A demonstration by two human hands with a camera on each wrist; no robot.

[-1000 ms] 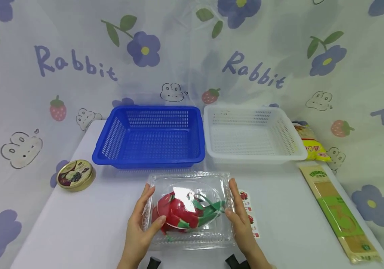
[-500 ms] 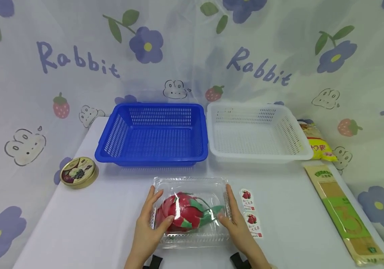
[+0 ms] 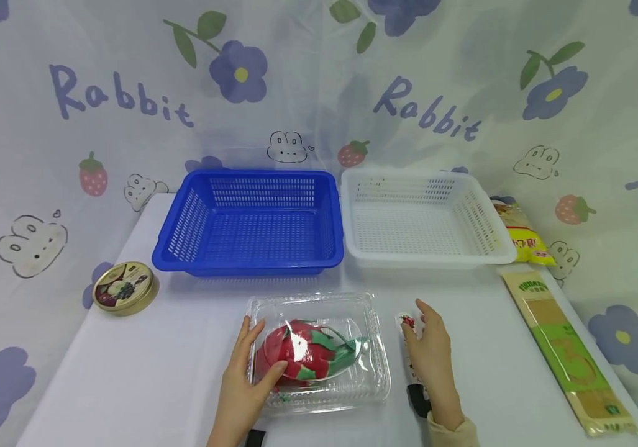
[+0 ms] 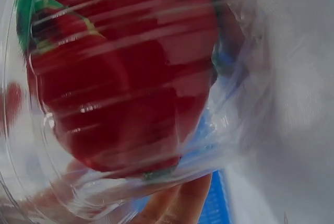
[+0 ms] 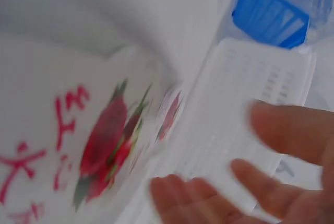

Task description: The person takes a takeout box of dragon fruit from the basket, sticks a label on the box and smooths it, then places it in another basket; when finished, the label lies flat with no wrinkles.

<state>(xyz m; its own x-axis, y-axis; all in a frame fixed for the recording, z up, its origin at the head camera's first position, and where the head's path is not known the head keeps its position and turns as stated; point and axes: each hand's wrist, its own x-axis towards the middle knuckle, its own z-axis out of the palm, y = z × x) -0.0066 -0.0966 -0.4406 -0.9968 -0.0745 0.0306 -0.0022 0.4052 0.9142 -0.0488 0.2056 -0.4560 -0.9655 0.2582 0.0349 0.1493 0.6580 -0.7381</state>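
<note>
A clear plastic clamshell box point(image 3: 376, 366) lies on the white table with a red and green dragon fruit point(image 3: 299, 352) inside. At its left side my left hand point(image 3: 243, 379) grips the box, thumb on the lid and fingers along the edge. In the left wrist view the red fruit point(image 4: 130, 88) shows through the ribbed plastic wall. To the right of the box, my right hand point(image 3: 435, 357) hovers over a strip of dragon fruit stickers point(image 3: 406, 320), partly covering it. Its fingers point(image 5: 295, 130) are spread and blurred in the right wrist view, beside the printed strip point(image 5: 107, 140).
Behind the box stand a blue basket point(image 3: 248, 268) and a white basket point(image 3: 430, 256), side by side. A round gold tin point(image 3: 124, 288) sits at the left. At the right lie a yellow snack bag point(image 3: 525, 236) and a long noodle packet point(image 3: 567, 354).
My right hand has let go of the box's right side and moved right, over the sticker strip. My left hand still holds the box, which has shifted slightly.
</note>
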